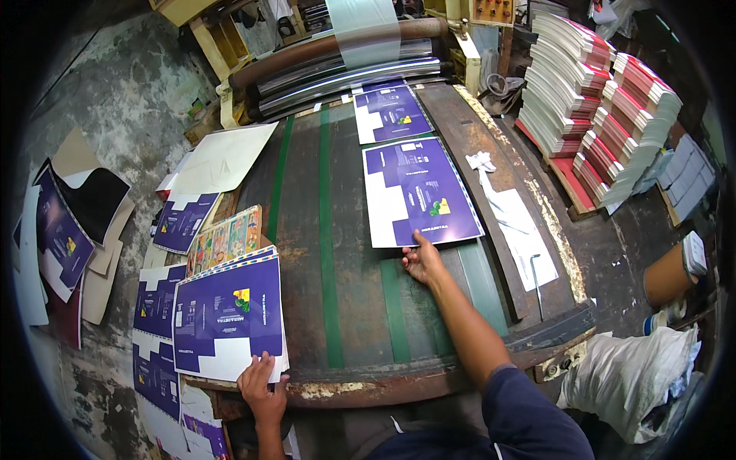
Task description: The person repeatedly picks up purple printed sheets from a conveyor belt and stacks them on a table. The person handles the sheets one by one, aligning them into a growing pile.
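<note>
My right hand pinches the near edge of a purple-and-white printed sheet, thumb on top and fingers curled beneath. This sheet lies on the machine's dark feed table. Just beyond it, a similar printed sheet reaches toward the metal rollers. At the table's left front corner stands a stack of printed sheets, showing yellow and green artwork. My left hand rests on the stack's near edge, its fingers laid over the top sheet and the thumb apart at the right. Nothing appears lifted in it.
Green strips run along the table. A dark rail, a white paper and a thin metal rod lie on its right. Red-and-white stacks stand far right, above a white sack. Bent sheets lean at left.
</note>
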Demonstrator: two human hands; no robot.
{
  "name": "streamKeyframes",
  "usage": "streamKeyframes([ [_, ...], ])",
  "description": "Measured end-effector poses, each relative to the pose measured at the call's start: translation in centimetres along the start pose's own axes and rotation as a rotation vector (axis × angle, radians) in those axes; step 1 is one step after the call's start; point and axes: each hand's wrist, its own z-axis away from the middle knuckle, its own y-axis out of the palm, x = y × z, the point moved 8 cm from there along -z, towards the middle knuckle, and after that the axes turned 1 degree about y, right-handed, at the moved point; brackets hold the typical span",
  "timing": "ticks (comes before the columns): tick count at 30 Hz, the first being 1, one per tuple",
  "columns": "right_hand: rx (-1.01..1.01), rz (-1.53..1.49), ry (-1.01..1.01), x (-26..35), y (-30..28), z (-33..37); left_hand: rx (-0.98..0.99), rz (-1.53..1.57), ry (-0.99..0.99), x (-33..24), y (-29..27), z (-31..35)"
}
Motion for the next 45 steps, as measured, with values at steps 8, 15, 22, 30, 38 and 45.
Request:
streamKeyframes([
  [8, 0.052, -0.051, -0.021, 1.9, 0.3, -3.8, 0.013, 0.068, -0.078, 0.4, -0.2, 0.0],
  [15, -0.083, -0.068, -0.294, 2.7, 1.1, -0.3, -0.424, 0.937, -0.657, 6.0, -0.6, 0.5],
  [22, 0.79, 0.623, 0.056, -6.6, 7.4, 20.3, 0.095, 0.392, 0.28, -10.9, 2.1, -1.1],
  [30, 0.189, 0.337, 0.134, -11.5, -6.9, 24.5, 0.026, -0.164, 0.073, -5.6, 1.2, -0.9],
  [38, -0.067, 0.132, 0.15, -12.7, -11.5, 27.9, -0.04, -0.206, -0.012, -1.1, 1.2, -2.3],
  [45, -0.045, 0.03, 0.123, -10.6, -12.1, 25.6, -0.032, -0.218, 0.009, -2.0, 3.4, -1.9],
])
